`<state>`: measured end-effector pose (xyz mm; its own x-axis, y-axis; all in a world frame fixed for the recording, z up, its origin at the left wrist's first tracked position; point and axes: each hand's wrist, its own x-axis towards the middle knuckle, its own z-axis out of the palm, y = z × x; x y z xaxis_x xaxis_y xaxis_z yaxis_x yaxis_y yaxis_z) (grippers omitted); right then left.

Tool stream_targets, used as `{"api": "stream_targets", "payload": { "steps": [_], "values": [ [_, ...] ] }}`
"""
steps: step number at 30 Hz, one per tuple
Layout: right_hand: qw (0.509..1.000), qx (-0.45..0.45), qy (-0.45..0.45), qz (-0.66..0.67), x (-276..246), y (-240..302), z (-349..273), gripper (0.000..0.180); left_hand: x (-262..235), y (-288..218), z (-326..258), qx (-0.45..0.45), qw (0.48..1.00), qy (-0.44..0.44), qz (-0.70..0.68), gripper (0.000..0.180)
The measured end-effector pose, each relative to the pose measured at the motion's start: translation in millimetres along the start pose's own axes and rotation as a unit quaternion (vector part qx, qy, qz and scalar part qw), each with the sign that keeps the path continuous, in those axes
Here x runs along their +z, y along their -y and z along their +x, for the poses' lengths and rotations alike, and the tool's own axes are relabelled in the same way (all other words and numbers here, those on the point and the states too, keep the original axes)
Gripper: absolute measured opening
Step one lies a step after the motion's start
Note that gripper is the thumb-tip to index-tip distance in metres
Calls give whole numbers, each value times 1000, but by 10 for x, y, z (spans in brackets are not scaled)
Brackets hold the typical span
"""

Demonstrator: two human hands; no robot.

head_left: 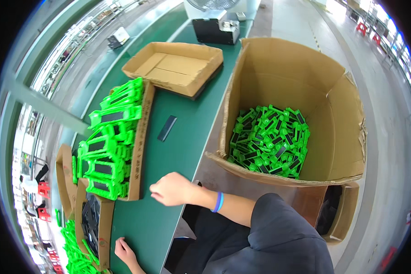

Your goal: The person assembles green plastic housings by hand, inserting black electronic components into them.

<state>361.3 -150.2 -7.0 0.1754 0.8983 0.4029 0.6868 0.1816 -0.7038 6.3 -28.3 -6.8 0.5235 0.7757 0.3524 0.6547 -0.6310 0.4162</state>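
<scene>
My right hand (171,189) is over the green table, its fingers curled in. Nothing shows in it, though its palm side is hidden. Lower down, my left hand (124,250) is beside an open carton (106,233) of black parts, its fingers also curled and nothing visible in them. Left of my right hand stands a shallow cardboard box (140,150) heaped with bright green plastic frames (100,146) with dark strips. A single flat black strip (167,128) lies alone on the table, beyond my right hand.
To the right, a tall open carton (338,132) holds a pile of green pieces (271,141) with black strips. An empty cardboard tray (182,73) and a black and white box (214,31) are farther along the table (182,137). More green frames (75,246) lie lower left.
</scene>
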Motion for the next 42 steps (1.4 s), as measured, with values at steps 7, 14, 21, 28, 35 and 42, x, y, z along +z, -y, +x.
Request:
{"api": "stream_targets", "payload": {
  "steps": [7,14,21,28,35,42],
  "values": [
    [994,28,27,104,-117,-45,30,22,103,-402,19,-99,985,-24,136,12],
    [990,12,8,141,-125,-91,-10,24,90,-362,-5,-89,988,-21,121,9],
    [991,26,-48,125,-70,-79,-28,24,190,-205,-12,-4,990,-42,133,9],
    [989,27,-142,24,66,90,62,24,86,-291,281,217,960,10,177,18],
    [992,6,-122,22,12,-78,36,20,221,-278,309,351,936,14,-20,5],
    [991,-15,-127,49,39,-169,76,18,54,-433,163,321,941,26,-103,6]
  ]
}}
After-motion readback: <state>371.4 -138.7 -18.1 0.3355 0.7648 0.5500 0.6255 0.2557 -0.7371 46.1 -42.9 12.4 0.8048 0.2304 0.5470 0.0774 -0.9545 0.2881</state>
